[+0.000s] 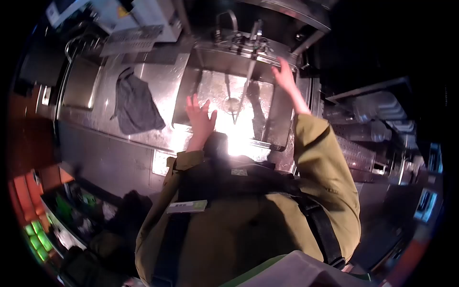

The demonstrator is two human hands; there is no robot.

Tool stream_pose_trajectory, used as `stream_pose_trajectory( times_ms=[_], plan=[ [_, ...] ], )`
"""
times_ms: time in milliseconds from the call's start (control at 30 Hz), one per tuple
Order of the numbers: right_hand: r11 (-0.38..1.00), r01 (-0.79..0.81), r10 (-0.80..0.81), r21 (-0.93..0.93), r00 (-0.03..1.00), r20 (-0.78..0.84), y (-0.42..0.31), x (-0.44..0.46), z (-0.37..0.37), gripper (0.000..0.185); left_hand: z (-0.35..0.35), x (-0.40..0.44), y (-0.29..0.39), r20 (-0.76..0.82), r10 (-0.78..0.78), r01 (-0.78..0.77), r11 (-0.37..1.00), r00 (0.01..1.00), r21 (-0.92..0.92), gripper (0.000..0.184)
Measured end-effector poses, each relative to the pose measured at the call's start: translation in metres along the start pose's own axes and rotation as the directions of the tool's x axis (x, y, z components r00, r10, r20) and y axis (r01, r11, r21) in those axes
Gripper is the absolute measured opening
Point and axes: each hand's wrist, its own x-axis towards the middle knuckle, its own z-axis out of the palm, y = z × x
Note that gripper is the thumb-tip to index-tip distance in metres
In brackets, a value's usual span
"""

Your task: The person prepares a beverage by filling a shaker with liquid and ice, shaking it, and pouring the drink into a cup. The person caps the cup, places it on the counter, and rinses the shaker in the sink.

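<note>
Both my hands are over a stainless steel sink [282,122] with a round drain [232,104] in its floor. My left hand [202,117] is above the near left part of the basin, fingers spread and holding nothing. Toward the back right corner reaches my right hand [284,75], thumb and fingers apart, just right of the faucet [256,44]. I cannot tell whether it touches the sink's rim. A thin bright line runs from the faucet toward the drain; spout and water are hard to tell apart. Bright glare covers the near side of the basin.
A dark grey cloth [137,104] lies on the steel counter [107,91] left of the sink. Beyond it is a perforated metal tray [131,40]. At the right, a rack holds clear plastic containers [382,106]. A steel shelf [299,14] overhangs the back right.
</note>
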Motion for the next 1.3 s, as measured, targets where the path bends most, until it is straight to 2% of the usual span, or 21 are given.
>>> stream_pose_trajectory(
  times_ms=[100, 233, 333, 500, 567, 633, 700, 733, 767, 833, 867, 900, 933, 967, 1000, 1033, 1100, 1133, 1167, 1233, 1300],
  plan=[
    [0.944, -0.315, 0.294, 0.103, 0.939, 0.178, -0.003, 0.061, 0.028, 0.061, -0.024, 0.002, 0.006, 0.074, 0.041, -0.044, 0.998, 0.996, 0.035, 0.044],
    [0.877, -0.472, 0.480, 0.088, 0.867, -0.133, 0.000, 0.084, 0.089, 0.037, -0.050, 0.000, -0.012, -0.013, 0.072, -0.072, 0.997, 0.997, 0.037, 0.046],
    [0.689, -0.586, 0.471, 0.426, 0.809, 0.352, -0.030, 0.069, 0.080, 0.020, -0.047, -0.007, -0.031, -0.033, 0.174, -0.175, 0.985, 0.984, -0.014, 0.052],
    [0.370, -0.769, 0.500, 0.521, 0.638, 0.586, -0.039, 0.043, 0.038, 0.020, -0.061, 0.025, -0.039, 0.442, 0.192, -0.078, 0.962, 0.876, -0.263, 0.056],
    [0.501, -0.665, 0.422, 0.553, 0.746, 0.515, -0.067, 0.008, 0.005, 0.032, -0.091, 0.054, -0.032, 0.685, 0.239, 0.053, 0.925, 0.688, -0.375, 0.054],
    [0.162, -0.666, 0.285, 0.729, 0.738, 0.611, -0.078, -0.031, -0.028, 0.041, -0.102, 0.067, -0.018, 0.641, 0.250, -0.104, 0.961, 0.725, -0.257, 0.052],
    [-0.258, -0.501, 0.120, 0.826, 0.832, 0.542, -0.076, -0.073, -0.041, 0.039, -0.096, 0.090, -0.015, 0.625, 0.469, 0.297, 0.598, 0.624, -0.744, 0.055],
    [-0.204, -0.564, 0.301, 0.800, 0.742, 0.600, -0.044, -0.085, -0.011, 0.040, -0.040, 0.086, -0.033, 0.625, 0.455, 0.738, -0.118, 0.635, -0.664, 0.057],
    [-0.187, -0.634, 0.477, 0.751, 0.609, 0.633, -0.037, -0.104, 0.010, 0.040, -0.049, 0.071, -0.028, 0.701, 0.425, 0.680, 0.231, 0.572, -0.695, 0.056],
    [0.556, -0.615, 0.415, 0.559, 0.788, 0.454, -0.040, -0.130, 0.024, 0.042, -0.058, 0.069, -0.021, 0.754, 0.450, 0.161, 0.799, 0.479, -0.579, 0.054],
    [0.835, -0.459, 0.330, 0.304, 0.860, 0.390, -0.057, -0.127, 0.019, 0.043, -0.052, 0.081, -0.017, 0.746, 0.515, -0.254, 0.857, 0.423, -0.448, 0.053],
    [0.968, -0.251, 0.239, -0.018, 0.895, 0.376, -0.072, -0.129, 0.013, 0.045, -0.041, 0.093, -0.020, 0.755, 0.603, -0.701, 0.654, 0.256, -0.285, 0.050],
    [0.802, -0.493, 0.359, 0.337, 0.849, 0.389, -0.094, -0.124, -0.007, 0.045, -0.045, 0.099, -0.023, 0.721, 0.583, -0.105, 0.799, 0.376, -0.592, 0.045],
    [0.466, -0.606, 0.438, 0.645, 0.791, 0.427, -0.113, -0.120, -0.027, 0.045, -0.049, 0.106, -0.025, 0.674, 0.553, 0.481, 0.474, 0.490, -0.738, 0.040],
    [0.392, -0.556, 0.438, 0.733, 0.813, 0.382, -0.113, -0.123, -0.039, 0.045, -0.036, 0.115, -0.029, 0.686, 0.397, 0.483, 0.499, 0.610, -0.719, 0.045],
    [0.508, -0.483, 0.459, 0.714, 0.853, 0.251, -0.122, -0.130, -0.055, 0.047, -0.019, 0.114, -0.029, 0.725, 0.123, 0.356, 0.808, 0.678, -0.469, 0.051],
    [0.895, -0.237, 0.349, 0.379, 0.900, -0.262, -0.074, -0.145, -0.024, 0.030, 0.003, 0.099, -0.029, 0.677, -0.104, 0.147, 0.989, 0.728, -0.007, 0.062],
    [0.990, 0.108, -0.139, -0.091, 0.854, -0.501, -0.014, -0.142, 0.016, 0.028, 0.025, 0.089, -0.035, 0.621, 0.170, -0.343, 0.924, 0.765, 0.170, 0.067],
    [0.926, 0.063, 0.155, 0.373, 0.836, -0.527, -0.011, -0.157, 0.010, 0.028, 0.032, 0.093, -0.016, 0.442, 0.530, -0.518, 0.840, 0.724, -0.161, 0.065],
    [0.765, -0.257, 0.561, 0.590, 0.715, -0.416, -0.132, -0.240, -0.116, 0.029, 0.046, 0.074, 0.048, 0.381, 0.451, -0.372, 0.890, 0.807, -0.265, 0.050],
    [0.711, -0.258, 0.669, 0.654, 0.534, -0.517, -0.131, -0.308, -0.132, 0.028, 0.032, 0.043, 0.125, 0.169, 0.604, -0.469, 0.739, 0.779, -0.483, 0.045]
  ],
)
